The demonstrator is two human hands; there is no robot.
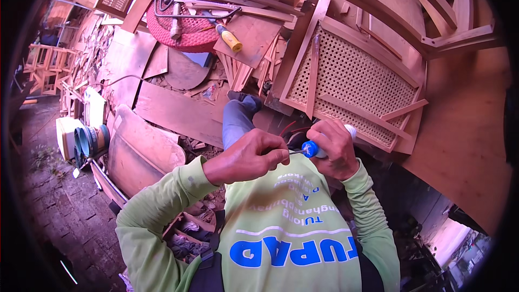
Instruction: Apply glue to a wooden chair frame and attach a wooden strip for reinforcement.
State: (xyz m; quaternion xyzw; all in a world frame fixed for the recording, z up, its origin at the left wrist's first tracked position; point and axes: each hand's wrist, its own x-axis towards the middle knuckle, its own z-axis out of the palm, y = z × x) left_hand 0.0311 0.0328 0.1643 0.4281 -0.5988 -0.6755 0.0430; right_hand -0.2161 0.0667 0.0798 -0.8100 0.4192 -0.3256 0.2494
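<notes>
White bottle (350,131) with rounded end and blue cap (310,148), held near, before a green shirt (294,211).
Right hand (336,150) wrapped around the bottle; left hand (246,157), a little apart from it, clamped on a thin dark shaft (297,152) reaching the cap, exact contact not readable. Far right: perforated cane panel (351,84), straight wooden frame, loose strips (359,114) across it; its near edge lies just beyond the right hand. Far left: round, red, coarsely woven seat (186,35) bearing a hammer (175,24). Left: curved wooden sheet (141,154), rough paved floor (70,205) alongside; round dark bucket (93,140), contents not discernible.
</notes>
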